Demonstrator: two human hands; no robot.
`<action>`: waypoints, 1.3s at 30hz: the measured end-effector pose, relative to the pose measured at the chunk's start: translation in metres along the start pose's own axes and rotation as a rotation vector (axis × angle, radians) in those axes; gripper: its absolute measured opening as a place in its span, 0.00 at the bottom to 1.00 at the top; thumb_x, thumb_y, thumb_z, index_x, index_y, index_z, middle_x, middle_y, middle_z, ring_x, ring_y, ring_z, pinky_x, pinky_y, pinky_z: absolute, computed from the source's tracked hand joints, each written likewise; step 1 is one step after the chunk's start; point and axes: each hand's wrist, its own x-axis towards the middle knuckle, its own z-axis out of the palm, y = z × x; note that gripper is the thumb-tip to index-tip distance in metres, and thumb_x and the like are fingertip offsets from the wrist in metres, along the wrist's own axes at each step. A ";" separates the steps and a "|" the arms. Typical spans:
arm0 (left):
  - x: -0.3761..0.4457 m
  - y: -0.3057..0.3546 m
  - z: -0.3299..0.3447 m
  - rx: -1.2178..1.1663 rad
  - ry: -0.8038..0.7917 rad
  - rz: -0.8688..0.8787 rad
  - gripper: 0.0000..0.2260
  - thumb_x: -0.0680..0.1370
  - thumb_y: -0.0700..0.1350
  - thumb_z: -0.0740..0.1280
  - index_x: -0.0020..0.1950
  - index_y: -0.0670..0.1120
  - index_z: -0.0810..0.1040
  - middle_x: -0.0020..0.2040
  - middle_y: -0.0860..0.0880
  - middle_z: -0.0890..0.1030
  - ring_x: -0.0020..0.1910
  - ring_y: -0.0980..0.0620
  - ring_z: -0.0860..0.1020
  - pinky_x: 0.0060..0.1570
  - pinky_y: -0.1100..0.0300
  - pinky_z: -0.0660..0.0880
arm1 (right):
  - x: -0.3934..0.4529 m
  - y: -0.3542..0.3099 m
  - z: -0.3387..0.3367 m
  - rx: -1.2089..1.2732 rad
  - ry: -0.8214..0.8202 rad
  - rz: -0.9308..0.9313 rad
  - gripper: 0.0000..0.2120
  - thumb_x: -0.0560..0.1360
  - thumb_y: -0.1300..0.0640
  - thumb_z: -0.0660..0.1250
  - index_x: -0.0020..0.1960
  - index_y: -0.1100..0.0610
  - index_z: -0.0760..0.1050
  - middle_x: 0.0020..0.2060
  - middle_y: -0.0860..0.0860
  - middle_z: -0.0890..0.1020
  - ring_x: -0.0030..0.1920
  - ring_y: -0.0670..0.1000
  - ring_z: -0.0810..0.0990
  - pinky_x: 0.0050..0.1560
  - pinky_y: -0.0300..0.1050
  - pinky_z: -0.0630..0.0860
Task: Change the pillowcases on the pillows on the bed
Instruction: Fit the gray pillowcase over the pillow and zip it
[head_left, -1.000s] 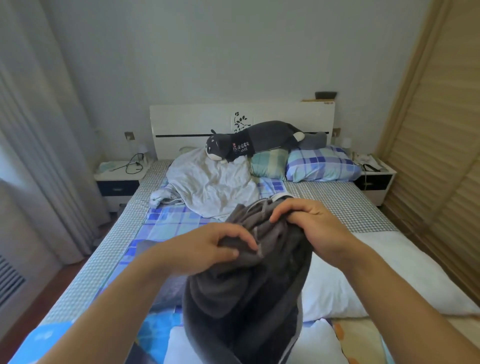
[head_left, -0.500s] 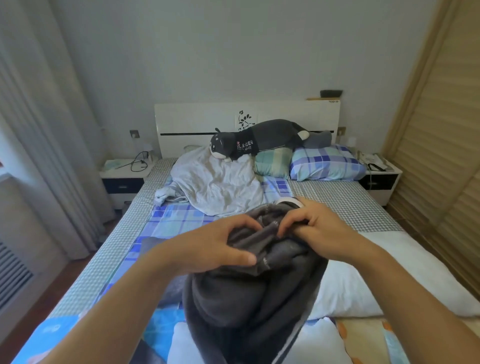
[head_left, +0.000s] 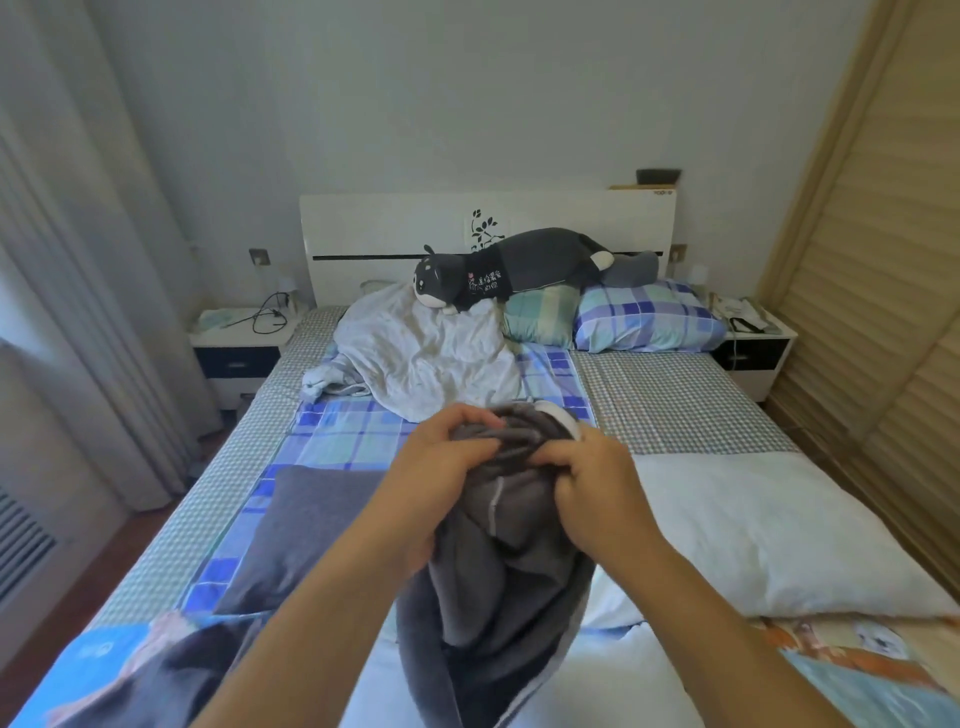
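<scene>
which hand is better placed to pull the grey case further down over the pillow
Right, probably. The right hand pinches the grey pillowcase beside the exposed white pillow corner; the left hand grips bunched fabric farther away.

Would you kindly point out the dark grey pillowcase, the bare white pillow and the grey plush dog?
dark grey pillowcase (head_left: 498, 582): head view, bunched fabric below the hands.
bare white pillow (head_left: 769, 530): head view, middle of its top face.
grey plush dog (head_left: 535, 260): head view, its body.

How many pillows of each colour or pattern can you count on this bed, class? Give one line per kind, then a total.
Plaid pillows at the headboard: 2 (blue plaid pillow, green plaid pillow)
Bare white pillow: 1
Pillow in the grey pillowcase, gripped by both hands: 1
Total: 4
</scene>
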 end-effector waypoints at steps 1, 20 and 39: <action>-0.004 -0.004 0.001 0.047 -0.069 0.007 0.06 0.77 0.38 0.72 0.51 0.47 0.80 0.47 0.46 0.86 0.46 0.50 0.84 0.46 0.57 0.79 | 0.003 0.001 -0.003 0.037 0.026 0.030 0.23 0.65 0.64 0.57 0.45 0.46 0.87 0.46 0.51 0.82 0.47 0.52 0.80 0.50 0.37 0.72; -0.012 -0.020 -0.012 0.150 0.060 0.065 0.11 0.78 0.31 0.66 0.49 0.47 0.79 0.46 0.46 0.85 0.44 0.51 0.82 0.45 0.59 0.79 | -0.018 -0.005 -0.007 0.405 -0.214 0.160 0.30 0.68 0.77 0.57 0.36 0.45 0.86 0.42 0.42 0.85 0.48 0.40 0.81 0.55 0.35 0.77; -0.023 -0.036 -0.017 -0.128 -0.099 -0.262 0.10 0.81 0.32 0.62 0.53 0.47 0.75 0.48 0.40 0.83 0.38 0.48 0.83 0.32 0.58 0.78 | -0.019 0.029 0.034 0.396 -0.053 0.033 0.32 0.64 0.77 0.58 0.34 0.40 0.81 0.55 0.46 0.80 0.59 0.44 0.78 0.62 0.34 0.72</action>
